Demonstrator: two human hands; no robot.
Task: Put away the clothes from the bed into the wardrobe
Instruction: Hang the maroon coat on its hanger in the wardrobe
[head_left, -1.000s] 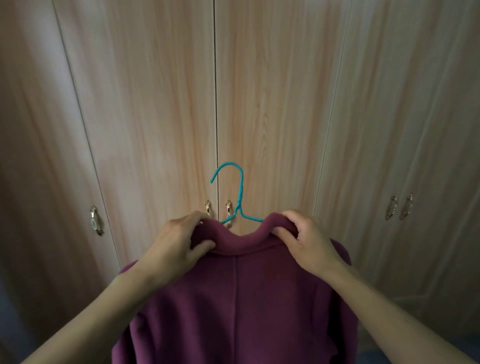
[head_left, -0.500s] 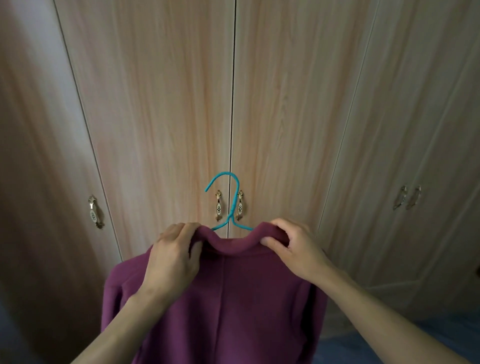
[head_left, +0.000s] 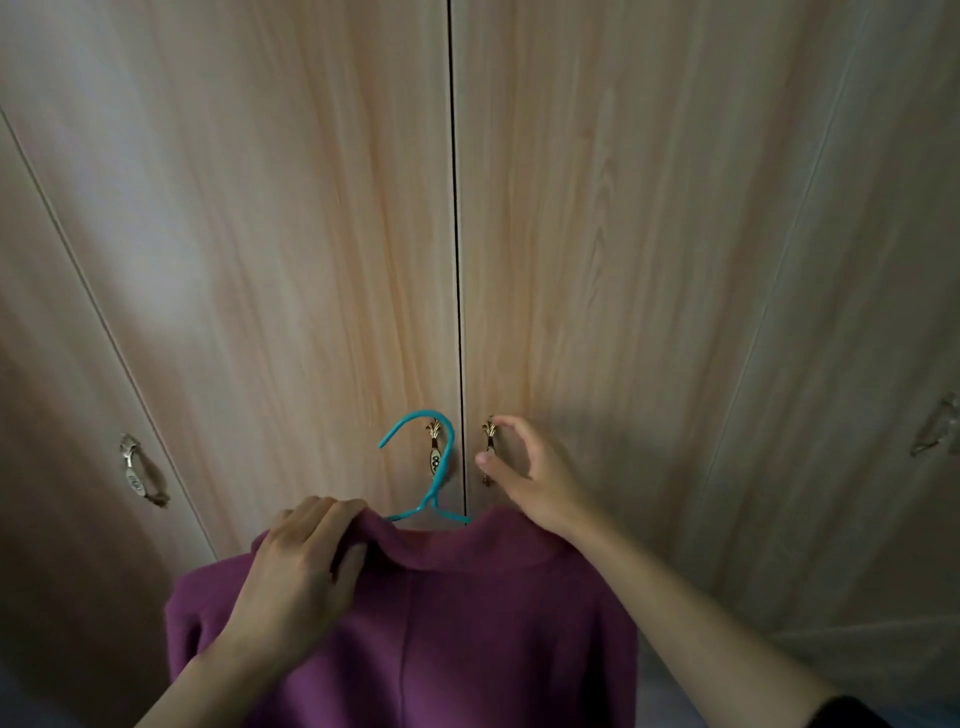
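Note:
A purple coat (head_left: 467, 623) hangs on a teal hanger (head_left: 434, 467), held up in front of the closed wooden wardrobe (head_left: 311, 260). My left hand (head_left: 306, 566) grips the coat's collar on the left side and bears it. My right hand (head_left: 530, 478) is off the coat and curls around the metal handle (head_left: 488, 434) of the right middle door, thumb and fingers not quite closed on it. The twin handle (head_left: 435, 457) of the left middle door sits just behind the hanger's hook.
The wardrobe fills the view with several closed doors. Another handle (head_left: 136, 470) is on the far left door and one (head_left: 935, 431) at the far right edge. A dark sleeve shows at my right forearm.
My right hand let go of the coat's collar and rose to the right door handle. The left hand alone holds the coat now. The view moved closer to the doors.

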